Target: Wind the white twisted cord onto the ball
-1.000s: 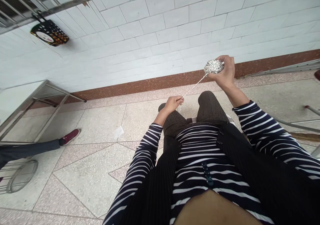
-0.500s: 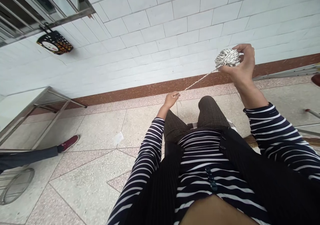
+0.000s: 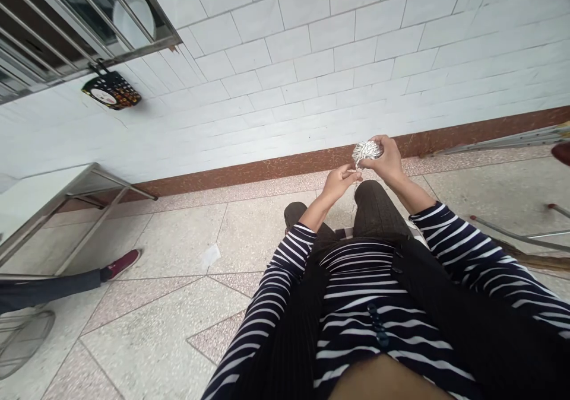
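Note:
A small ball of white twine (image 3: 367, 149) with dark flecks sits in my right hand (image 3: 386, 161), held above my knees. My left hand (image 3: 339, 180) is just left of the ball, its fingertips pinching the strand where it leaves the ball. Both hands are close together in front of my dark trousers. The strand between them is very short and mostly hidden by my fingers.
A white tiled wall (image 3: 312, 62) with a brown skirting runs ahead. A metal-legged table (image 3: 66, 204) stands at the left, with another person's leg and red shoe (image 3: 122, 263) beneath it. A black basket (image 3: 111, 89) hangs from window bars. Metal rods (image 3: 512, 229) lie at the right.
My right hand has come down from its raised position with the ball. The long taut strand between the hands has gone, and my left hand has moved up next to the ball.

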Demonstrator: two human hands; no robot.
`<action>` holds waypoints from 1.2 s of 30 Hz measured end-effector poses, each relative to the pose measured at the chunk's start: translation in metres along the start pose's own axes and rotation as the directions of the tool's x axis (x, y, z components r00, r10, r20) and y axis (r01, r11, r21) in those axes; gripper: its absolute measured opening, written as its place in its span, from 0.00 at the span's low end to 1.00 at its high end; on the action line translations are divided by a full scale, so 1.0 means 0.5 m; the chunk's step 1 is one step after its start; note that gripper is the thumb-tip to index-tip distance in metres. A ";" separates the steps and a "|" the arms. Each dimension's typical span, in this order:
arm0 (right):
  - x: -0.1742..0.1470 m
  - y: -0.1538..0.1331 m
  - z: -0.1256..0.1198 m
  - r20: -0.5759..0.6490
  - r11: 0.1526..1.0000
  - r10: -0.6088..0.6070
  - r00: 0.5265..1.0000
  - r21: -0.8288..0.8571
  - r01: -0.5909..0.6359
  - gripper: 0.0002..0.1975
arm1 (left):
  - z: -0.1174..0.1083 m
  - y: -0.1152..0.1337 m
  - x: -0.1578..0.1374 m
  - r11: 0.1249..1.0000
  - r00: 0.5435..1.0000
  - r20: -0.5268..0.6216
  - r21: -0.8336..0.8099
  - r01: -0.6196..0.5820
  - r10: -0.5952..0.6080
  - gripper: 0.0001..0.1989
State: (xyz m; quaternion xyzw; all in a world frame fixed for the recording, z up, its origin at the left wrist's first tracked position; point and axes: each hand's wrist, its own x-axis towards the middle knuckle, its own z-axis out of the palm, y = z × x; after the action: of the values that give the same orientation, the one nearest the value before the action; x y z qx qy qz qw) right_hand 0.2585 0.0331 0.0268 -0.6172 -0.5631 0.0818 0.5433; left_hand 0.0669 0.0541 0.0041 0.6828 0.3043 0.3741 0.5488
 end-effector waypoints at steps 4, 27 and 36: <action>-0.012 -0.026 -0.006 -0.010 1.000 -0.013 1.000 -0.025 0.012 0.30 | 0.028 0.034 -0.024 0.995 0.999 0.027 -0.093 0.025 -0.023 0.24; 0.062 0.000 -0.094 -0.062 0.971 0.093 0.994 -0.217 -0.105 0.32 | -0.214 0.128 -0.154 0.993 0.990 0.091 -0.046 0.109 -0.104 0.22; 0.142 -0.107 -0.213 -0.201 0.945 -0.093 0.975 -0.327 0.022 0.37 | -0.334 0.089 0.063 0.720 0.988 -0.141 0.680 0.139 -0.057 0.15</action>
State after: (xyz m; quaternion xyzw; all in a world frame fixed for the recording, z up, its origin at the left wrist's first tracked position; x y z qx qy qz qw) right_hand 0.3272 0.0150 0.1459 -0.6862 -0.5252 -0.0942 0.4944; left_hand -0.0571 0.1577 0.0730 0.7987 0.4865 0.2421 0.2583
